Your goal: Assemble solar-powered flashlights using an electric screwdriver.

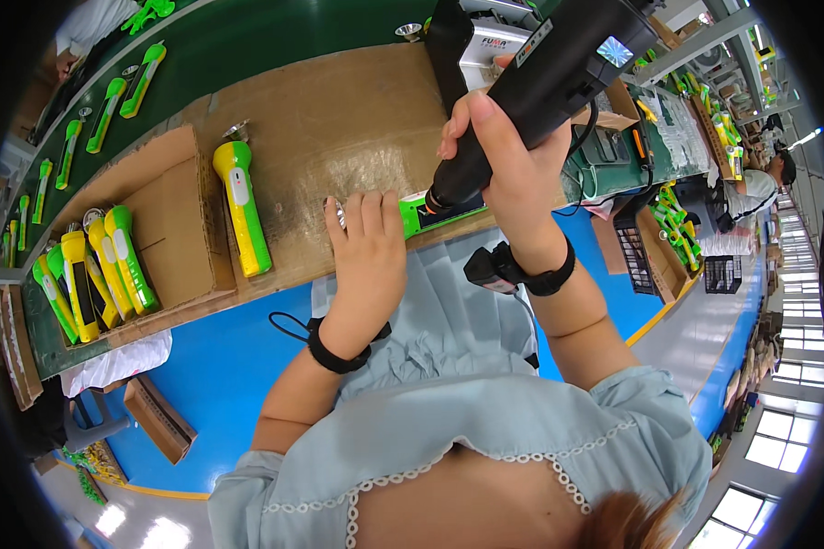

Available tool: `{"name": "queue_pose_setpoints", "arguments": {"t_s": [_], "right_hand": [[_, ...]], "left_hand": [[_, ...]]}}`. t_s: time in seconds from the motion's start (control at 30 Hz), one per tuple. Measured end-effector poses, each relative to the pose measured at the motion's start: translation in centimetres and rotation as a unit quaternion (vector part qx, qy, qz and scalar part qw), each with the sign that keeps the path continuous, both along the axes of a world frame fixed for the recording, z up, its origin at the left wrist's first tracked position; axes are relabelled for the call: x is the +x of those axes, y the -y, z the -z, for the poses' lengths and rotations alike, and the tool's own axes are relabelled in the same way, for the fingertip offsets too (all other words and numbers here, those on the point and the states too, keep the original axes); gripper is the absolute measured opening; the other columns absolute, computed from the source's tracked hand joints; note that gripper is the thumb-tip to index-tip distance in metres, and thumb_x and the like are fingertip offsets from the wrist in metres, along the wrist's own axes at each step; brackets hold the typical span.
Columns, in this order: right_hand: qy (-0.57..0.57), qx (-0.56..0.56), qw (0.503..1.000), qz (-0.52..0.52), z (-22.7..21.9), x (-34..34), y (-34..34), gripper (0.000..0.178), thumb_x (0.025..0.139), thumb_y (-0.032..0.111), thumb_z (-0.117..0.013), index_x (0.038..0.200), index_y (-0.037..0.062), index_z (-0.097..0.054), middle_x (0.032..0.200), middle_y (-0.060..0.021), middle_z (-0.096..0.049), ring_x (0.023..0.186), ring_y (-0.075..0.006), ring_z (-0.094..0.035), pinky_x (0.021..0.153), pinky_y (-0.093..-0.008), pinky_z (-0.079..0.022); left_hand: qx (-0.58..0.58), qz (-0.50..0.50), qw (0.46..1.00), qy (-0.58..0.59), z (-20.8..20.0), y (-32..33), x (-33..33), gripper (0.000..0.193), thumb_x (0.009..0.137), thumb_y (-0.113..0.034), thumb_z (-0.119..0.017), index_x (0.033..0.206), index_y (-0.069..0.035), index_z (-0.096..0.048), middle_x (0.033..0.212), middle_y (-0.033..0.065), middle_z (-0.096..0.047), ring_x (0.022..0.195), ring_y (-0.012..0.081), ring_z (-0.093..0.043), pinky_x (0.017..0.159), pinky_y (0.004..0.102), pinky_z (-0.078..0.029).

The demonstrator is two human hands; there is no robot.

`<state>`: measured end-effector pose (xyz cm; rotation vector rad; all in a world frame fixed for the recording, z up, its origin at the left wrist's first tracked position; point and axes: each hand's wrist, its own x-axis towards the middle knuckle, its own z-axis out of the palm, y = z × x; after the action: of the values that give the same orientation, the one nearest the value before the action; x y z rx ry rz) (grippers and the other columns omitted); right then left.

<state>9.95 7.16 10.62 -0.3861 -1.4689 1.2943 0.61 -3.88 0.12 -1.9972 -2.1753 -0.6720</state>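
My right hand (513, 165) is wrapped round a black electric screwdriver (540, 82), tilted with its tip down on a green flashlight (417, 217). That flashlight lies on its side on the brown cardboard work surface (339, 110), near the front edge. My left hand (371, 238) presses its fingers over the flashlight's head end, where a bit of the shiny reflector (341, 212) shows. Most of that end is hidden under the fingers. A yellow and green flashlight (243, 206) lies to the left, a loose reflector (236, 131) at its top.
An open cardboard box (169, 220) at the left holds several yellow and green flashlights (124, 261). More stand along the green conveyor (247, 32) behind. A silver and black machine (490, 46) is at the back. Right lie a black crate (636, 252) and cables; another person (758, 190) sits farther off.
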Motion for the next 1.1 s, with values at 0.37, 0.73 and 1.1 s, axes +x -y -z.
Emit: {"name": "queue_pose_setpoints", "arguments": {"t_s": [0.37, 0.73, 1.1], "right_hand": [[0.006, 0.005, 0.999, 0.034, 0.2, -0.5, 0.8, 0.033, 0.088, 0.004, -0.059, 0.116, -0.0005, -0.042, 0.066, -0.0117, -0.059, 0.054, -0.0184, -0.058, 0.052, -0.0295, -0.048], [0.022, 0.040, 0.997, 0.068, -0.2, -1.1, 0.8, 0.018, 0.087, 0.004, -0.059, 0.100, 0.0003, -0.048, 0.063, -0.0092, -0.060, 0.052, -0.0159, -0.058, 0.050, -0.0272, -0.047], [-0.033, 0.086, 0.995, -0.040, 1.0, 1.0, -0.2, 0.063, 0.084, 0.015, -0.062, 0.134, -0.0016, -0.028, 0.083, -0.0156, -0.058, 0.071, -0.0234, -0.061, 0.067, -0.0362, -0.052]], "left_hand": [[0.041, -0.009, 0.999, -0.018, 1.0, 0.5, 0.7, 0.054, 0.071, 0.001, -0.053, 0.124, 0.003, -0.044, 0.117, 0.0158, -0.044, 0.117, 0.0326, -0.041, 0.105, 0.0555, -0.023], [0.028, -0.008, 1.000, -0.007, 0.5, 0.6, 0.8, 0.054, 0.074, -0.006, -0.060, 0.125, 0.001, -0.043, 0.117, 0.0158, -0.044, 0.116, 0.0334, -0.041, 0.105, 0.0554, -0.024], [0.039, 0.025, 0.996, 0.082, -0.2, 0.1, -0.4, 0.050, 0.077, -0.018, -0.068, 0.120, -0.003, -0.048, 0.118, 0.0156, -0.048, 0.113, 0.0324, -0.045, 0.103, 0.0548, -0.025]]}}
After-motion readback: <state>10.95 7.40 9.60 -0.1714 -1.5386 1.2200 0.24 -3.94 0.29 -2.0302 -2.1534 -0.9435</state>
